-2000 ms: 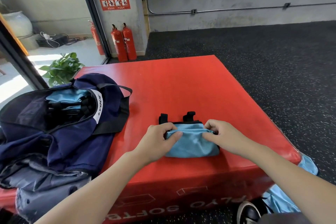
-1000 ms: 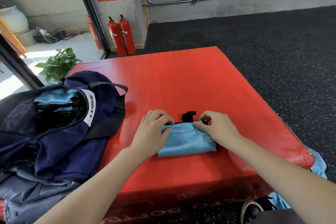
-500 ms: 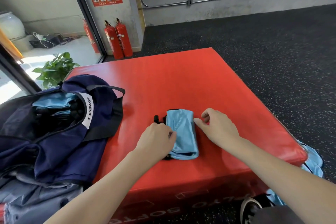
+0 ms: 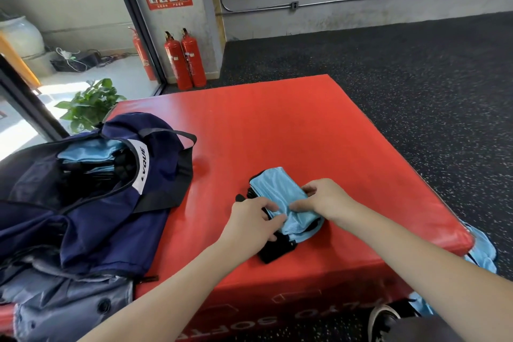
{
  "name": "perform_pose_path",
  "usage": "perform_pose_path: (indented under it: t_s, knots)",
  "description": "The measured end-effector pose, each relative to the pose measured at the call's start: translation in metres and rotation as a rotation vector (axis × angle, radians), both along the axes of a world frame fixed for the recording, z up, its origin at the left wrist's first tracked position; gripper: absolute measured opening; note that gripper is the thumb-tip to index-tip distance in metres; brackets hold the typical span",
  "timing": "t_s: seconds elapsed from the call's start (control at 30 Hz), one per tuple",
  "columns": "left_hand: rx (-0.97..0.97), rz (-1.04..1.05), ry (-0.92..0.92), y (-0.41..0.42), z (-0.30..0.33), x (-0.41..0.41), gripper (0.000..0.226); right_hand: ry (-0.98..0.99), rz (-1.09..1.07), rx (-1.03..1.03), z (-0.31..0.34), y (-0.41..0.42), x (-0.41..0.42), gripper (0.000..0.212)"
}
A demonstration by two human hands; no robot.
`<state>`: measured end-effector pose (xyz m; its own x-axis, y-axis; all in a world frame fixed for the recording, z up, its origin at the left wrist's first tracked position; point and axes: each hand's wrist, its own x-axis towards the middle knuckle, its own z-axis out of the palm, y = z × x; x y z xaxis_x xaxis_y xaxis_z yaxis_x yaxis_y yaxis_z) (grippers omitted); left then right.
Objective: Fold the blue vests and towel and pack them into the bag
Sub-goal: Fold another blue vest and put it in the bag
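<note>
A: Rotated + re-folded since 0.5 s ago: blue vest [image 4: 280,197] was a narrow upright strip w/ hands on either side, now it lies skewed on the red plyo box [image 4: 277,125] and both hands are on it. At 1–2 s ago it was a wide flat rectangle, so that's one more fold done.

B: Hand states?

A: Left hand [image 4: 254,221] fingers curled, pinching the near-left edge of the vest. Right hand [image 4: 322,198] thumb + fingers pinch the fabric from the right side. Both gripping cloth, neither relaxed.

B: Vest position?

A: Near front edge of the box, well apart from the navy duffel bag [image 4: 91,194] on the left. Black trim pokes out under the left hand, looks untidy.

B: Bag status?

A: Open, blue folded vests [image 4: 88,151] already inside. Grey garment [image 4: 69,305] lies under/in front of the bag; can't tell if it's the towel.

B: Task meaning?

A: My guess: this vest is near final bundle size, next is lift + carry left into the bag. More blue fabric [image 4: 481,251] hangs off the box's right side by the floor, so prob. more to fold. Not close to done.
</note>
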<state>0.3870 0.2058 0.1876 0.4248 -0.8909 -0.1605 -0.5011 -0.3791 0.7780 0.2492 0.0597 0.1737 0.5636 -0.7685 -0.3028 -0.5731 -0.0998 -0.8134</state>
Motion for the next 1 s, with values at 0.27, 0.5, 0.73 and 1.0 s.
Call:
perform_pose_path:
  t_s: [0.27, 0.5, 0.73, 1.0]
  knots:
    - [-0.356, -0.047, -0.289, -0.002, 0.016, 0.040, 0.024, -0.231, 0.098, 0.254, 0.020, 0.007, 0.002, 0.027]
    - [-0.149, -0.200, 0.128, 0.011, 0.045, 0.062, 0.019, -0.260, 0.263, 0.333, 0.036, 0.018, 0.004, 0.027]
    - [-0.227, -0.094, 0.025, 0.041, 0.049, 0.072, 0.017, -0.281, 0.294, 0.328, 0.048, 0.038, 0.022, 0.027]
    - [-0.369, 0.154, -0.063, 0.103, 0.056, 0.106, 0.026, -0.475, 0.199, 0.390, 0.054, 0.075, 0.060, 0.045]
